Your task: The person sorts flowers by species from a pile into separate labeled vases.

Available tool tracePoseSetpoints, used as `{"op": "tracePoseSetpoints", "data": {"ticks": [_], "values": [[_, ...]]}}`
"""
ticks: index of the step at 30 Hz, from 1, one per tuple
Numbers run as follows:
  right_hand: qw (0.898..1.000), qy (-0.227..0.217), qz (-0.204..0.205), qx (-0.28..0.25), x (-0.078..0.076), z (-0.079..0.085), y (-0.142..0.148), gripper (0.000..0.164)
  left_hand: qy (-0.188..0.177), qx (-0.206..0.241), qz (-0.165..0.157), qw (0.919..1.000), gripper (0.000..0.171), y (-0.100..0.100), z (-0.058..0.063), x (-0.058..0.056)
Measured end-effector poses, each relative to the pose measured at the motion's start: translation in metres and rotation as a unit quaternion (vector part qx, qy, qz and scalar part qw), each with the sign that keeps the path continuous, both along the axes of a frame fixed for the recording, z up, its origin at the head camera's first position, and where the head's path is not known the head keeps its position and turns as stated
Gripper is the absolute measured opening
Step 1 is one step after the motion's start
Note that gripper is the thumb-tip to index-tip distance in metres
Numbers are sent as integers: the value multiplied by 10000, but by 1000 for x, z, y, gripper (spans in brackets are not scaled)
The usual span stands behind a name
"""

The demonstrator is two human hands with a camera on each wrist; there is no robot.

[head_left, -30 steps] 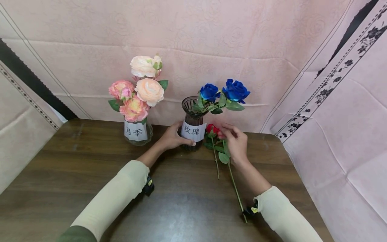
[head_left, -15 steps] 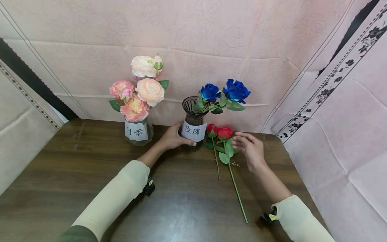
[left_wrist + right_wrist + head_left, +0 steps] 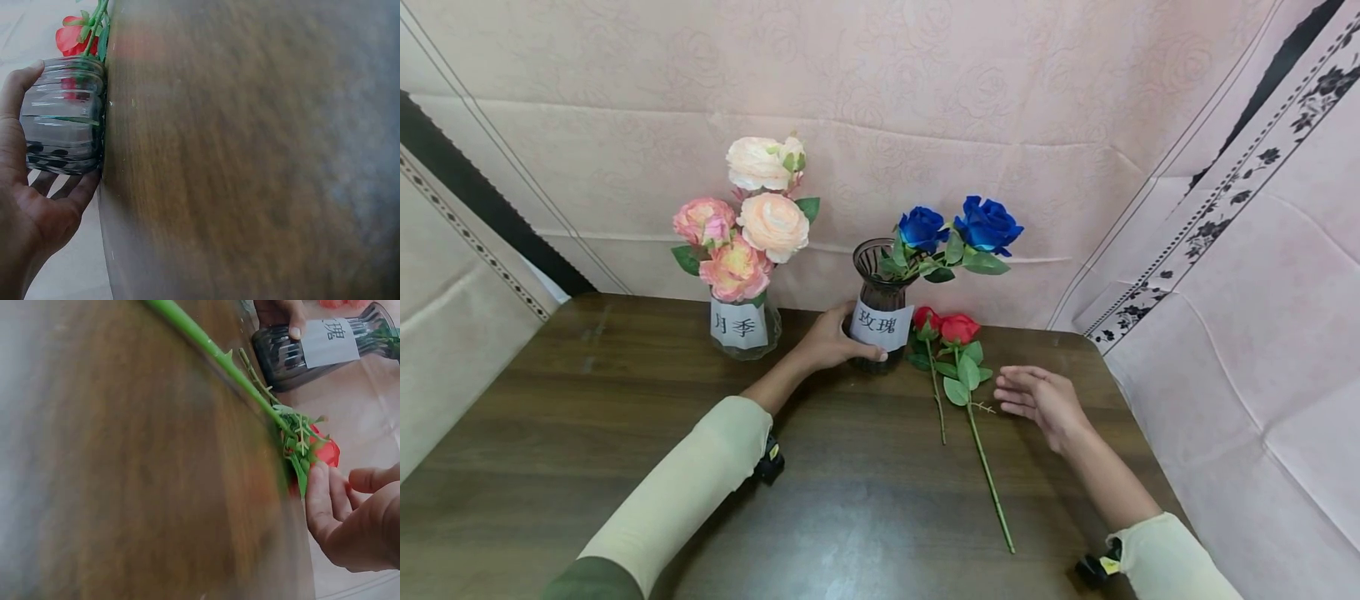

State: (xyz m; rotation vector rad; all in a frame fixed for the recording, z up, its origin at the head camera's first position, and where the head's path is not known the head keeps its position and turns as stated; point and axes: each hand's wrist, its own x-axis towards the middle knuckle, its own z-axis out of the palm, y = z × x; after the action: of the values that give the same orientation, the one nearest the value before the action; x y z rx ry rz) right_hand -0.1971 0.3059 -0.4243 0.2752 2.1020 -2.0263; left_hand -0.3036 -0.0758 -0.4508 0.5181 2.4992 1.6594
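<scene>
My left hand (image 3: 838, 340) grips the lower part of a dark ribbed glass vase (image 3: 893, 358), thumb across its front below a white paper label. Two blue roses (image 3: 988, 225) lean out of the vase's mouth to the right. Beside the vase, two red roses (image 3: 959, 329) lie on the table, one on a long stem and one on a shorter stem. My right hand (image 3: 1043, 402) holds nothing; its fingers are loosely extended, apart from the long-stemmed rose's leaves. In the left wrist view, the vase's clear base (image 3: 62, 134) sits between thumb and fingers.
A clear glass vase (image 3: 765, 337) with a paper label stands left of my left hand, holding pink and cream flowers (image 3: 773, 227). Pale pink cloth (image 3: 887, 75) hangs behind the brown wooden table (image 3: 850, 483), close to its back edge.
My right hand has let go of the red rose bloom and moved right and toward me. The left hand and the vase have stayed in place.
</scene>
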Motion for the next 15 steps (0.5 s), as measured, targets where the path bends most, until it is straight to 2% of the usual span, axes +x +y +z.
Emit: {"op": "tracePoseSetpoints", "data": {"ticks": [6,15], "values": [[9967,-430,578,376,11,-7,11,47,-43,17,1,10000,88,1,2,1],[9828,-896,1329,920,26,-13,11,39,-75,22,-1,10000,87,0,2,2]]}}
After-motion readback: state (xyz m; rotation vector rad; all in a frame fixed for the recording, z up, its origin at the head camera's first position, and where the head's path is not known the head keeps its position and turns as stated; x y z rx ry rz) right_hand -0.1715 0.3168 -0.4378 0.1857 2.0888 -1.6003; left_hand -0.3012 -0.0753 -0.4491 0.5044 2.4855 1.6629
